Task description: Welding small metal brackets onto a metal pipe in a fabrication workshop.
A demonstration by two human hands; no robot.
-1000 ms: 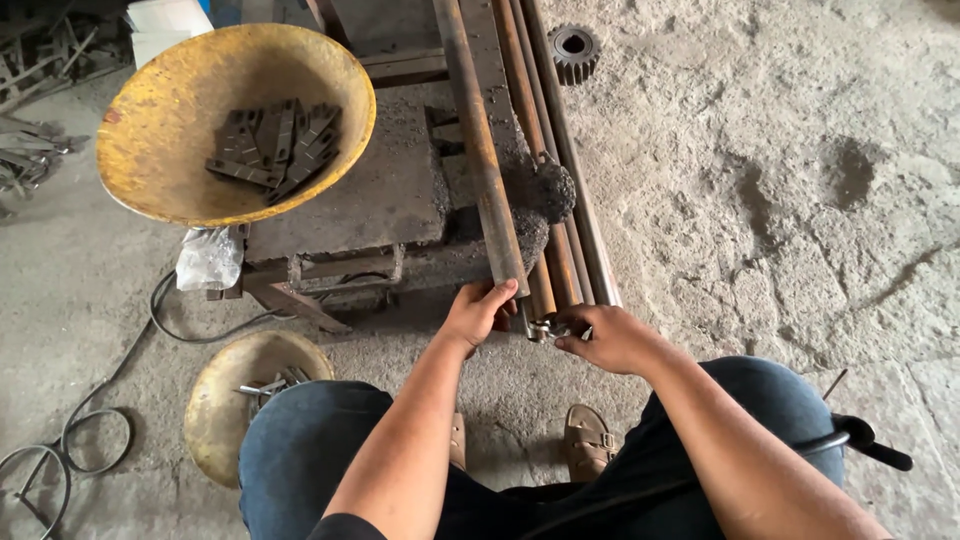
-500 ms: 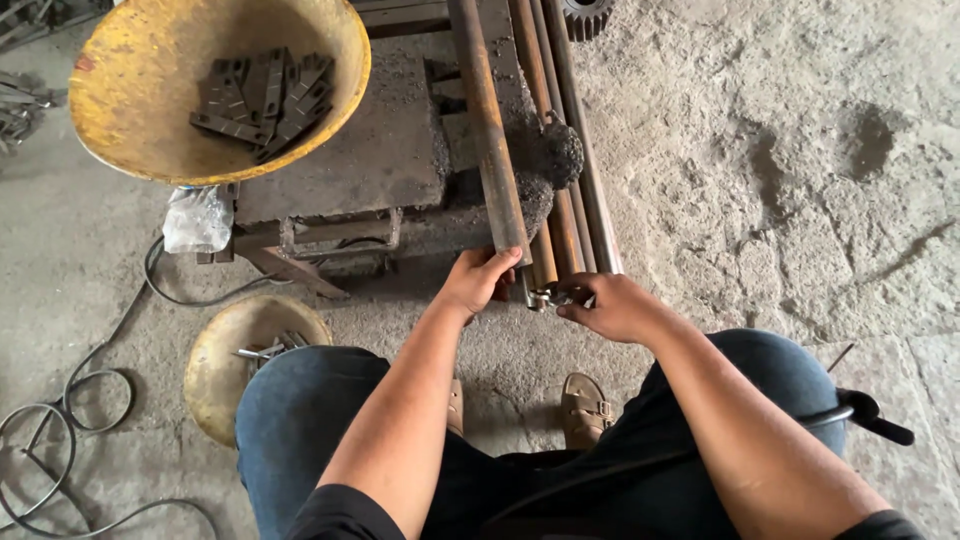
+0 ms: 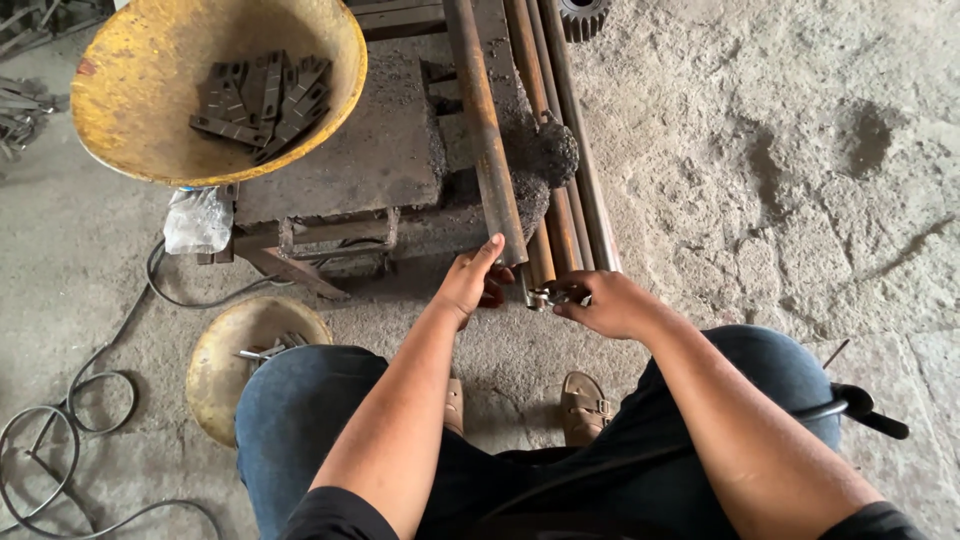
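Head view: the left hand (image 3: 470,285) cups the near end of the rusty pipe (image 3: 485,130), fingers curled under it and thumb raised along its side, so the hand is closed on the pipe. The right hand (image 3: 605,305) sits just to the right of the left hand, the two close but apart, and pinches a small metal fitting (image 3: 545,296) between thumb and fingertips. The fitting lies between the hands, just below the pipe's end; whether it touches the pipe cannot be told. Thinner rods (image 3: 565,190) run parallel to the pipe, beyond the right hand. A dark lump (image 3: 552,152) rests against the rods, farther out from the hands. The pipe lies across a steel bench (image 3: 345,165), up and left of the left hand. A yellow pan (image 3: 130,120) holding flat dark metal pieces (image 3: 262,100) stands on the bench's far left side. A clear plastic bag (image 3: 197,220) hangs below the pan. A second, shallower pan (image 3: 215,365) lies on the concrete floor, beside the left knee. A black cable (image 3: 95,385) curls on the floor, left of that pan. A gear (image 3: 585,15) lies at the far end of the rods.
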